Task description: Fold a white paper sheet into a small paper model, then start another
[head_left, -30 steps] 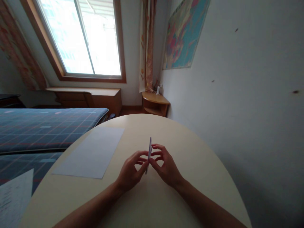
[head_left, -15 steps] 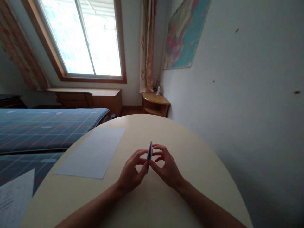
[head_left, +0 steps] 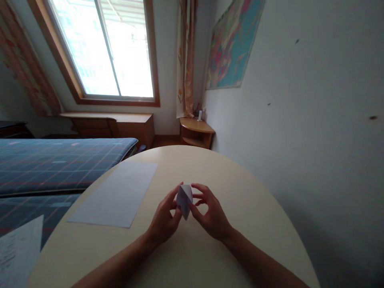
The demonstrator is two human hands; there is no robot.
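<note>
On round table (head_left: 240, 192), two hands, one folded paper (head_left: 184, 198), one flat sheet (head_left: 117, 194)

Two bare arms, stretched in from the bottom edge: left arm (head_left: 120, 262) from the lower left, right arm (head_left: 264, 266) from the lower right, slanting toward each other. Left hand (head_left: 164, 222) and right hand (head_left: 212, 217) close together in the middle, palms facing. Left thumb up, the other fingers (head_left: 176, 213) bent in a pinch. Right fingers (head_left: 200, 188) curled too, tips pointing at the left hand, thumb low. Both wrists straight and low.
</note>
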